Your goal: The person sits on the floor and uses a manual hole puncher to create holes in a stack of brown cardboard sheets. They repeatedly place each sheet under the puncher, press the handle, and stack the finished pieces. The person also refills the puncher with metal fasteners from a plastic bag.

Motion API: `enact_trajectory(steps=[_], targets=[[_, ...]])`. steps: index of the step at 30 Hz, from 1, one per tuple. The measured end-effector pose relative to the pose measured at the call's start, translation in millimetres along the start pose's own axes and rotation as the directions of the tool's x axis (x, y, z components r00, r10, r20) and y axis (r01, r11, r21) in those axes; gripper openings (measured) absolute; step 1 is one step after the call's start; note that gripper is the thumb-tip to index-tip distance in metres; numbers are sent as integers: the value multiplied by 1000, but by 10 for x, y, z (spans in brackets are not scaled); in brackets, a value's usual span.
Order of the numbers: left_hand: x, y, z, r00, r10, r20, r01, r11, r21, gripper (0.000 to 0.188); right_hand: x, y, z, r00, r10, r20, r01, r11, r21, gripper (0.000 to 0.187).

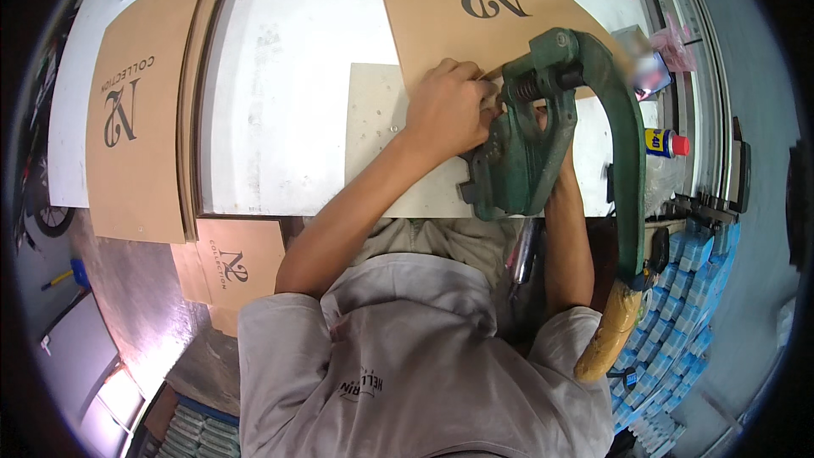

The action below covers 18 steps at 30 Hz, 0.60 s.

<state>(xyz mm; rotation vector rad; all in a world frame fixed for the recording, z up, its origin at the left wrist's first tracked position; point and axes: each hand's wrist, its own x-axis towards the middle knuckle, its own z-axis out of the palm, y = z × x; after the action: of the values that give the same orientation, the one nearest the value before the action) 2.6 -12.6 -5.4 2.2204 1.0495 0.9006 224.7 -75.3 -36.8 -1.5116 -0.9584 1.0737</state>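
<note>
A flat brown paper bag (458, 21) with dark printing lies on the white table, its near edge at a green hand press (543, 131). My left hand (449, 106) is closed at the bag's near edge, fingers bent beside the jaw of the press. My right hand (543, 119) is mostly hidden behind the press body. Its fingers do not show clearly. The press's long curved lever (626, 161) arches to the right and ends in a yellow-wrapped grip (609, 339) near my right shoulder. Beneath the press lies a beige board (369, 119).
A stack of similar brown bags (144, 119) stands at the table's left, with more brown pieces (242, 263) below the edge. To the right are a blue and yellow can with a red cap (666, 142), pink plastic (671, 42) and piled blue-white packs (678, 314).
</note>
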Motion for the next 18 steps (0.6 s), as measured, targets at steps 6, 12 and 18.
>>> enact_trajectory(steps=[6, 12, 18], targets=[[11, 11, 46, 999, 25, -33, -25, 999, 21, 26, -75, -160, 53, 999, 47, -11, -46, 996, 75, 17], [11, -21, 4, 1000, 1, 13, -3, 994, 111, 28, -475, -1444, -332, 971, -203, -124, 104, 831, -546, 35], [48, 67, 49, 999, 24, 37, -27, 995, 93, 30, -1284, -1033, 165, 542, -622, 565, 820, 246, -517, 49]])
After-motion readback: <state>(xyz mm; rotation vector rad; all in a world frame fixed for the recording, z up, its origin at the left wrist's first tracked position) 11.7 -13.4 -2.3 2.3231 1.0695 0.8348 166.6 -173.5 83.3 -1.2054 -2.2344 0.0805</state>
